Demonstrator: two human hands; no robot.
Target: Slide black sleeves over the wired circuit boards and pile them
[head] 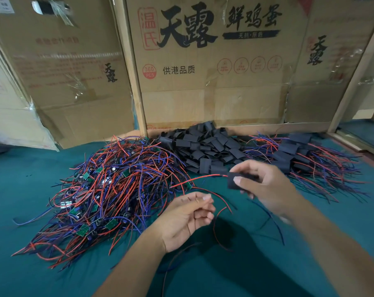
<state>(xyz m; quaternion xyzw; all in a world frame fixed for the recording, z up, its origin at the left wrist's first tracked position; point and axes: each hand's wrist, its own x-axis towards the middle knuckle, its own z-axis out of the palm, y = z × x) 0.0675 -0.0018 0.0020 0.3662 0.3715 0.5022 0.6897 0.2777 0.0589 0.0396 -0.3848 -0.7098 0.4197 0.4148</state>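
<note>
Green cloth (42,168) w/ piles; right hand (265,189) fingers pinch black sleeve (235,182), left hand (188,215) fingers loosely curled, empty.

Motion-blurred right hand (265,187), sleeve (235,182)

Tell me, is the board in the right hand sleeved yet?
Sleeved, it seems: the right hand pinches a black sleeve with red wire emerging.

Three heaps: bare wired boards (109,185), loose black sleeves (205,146), sleeved boards (299,155) (pieces uncountable); two hands.
</note>
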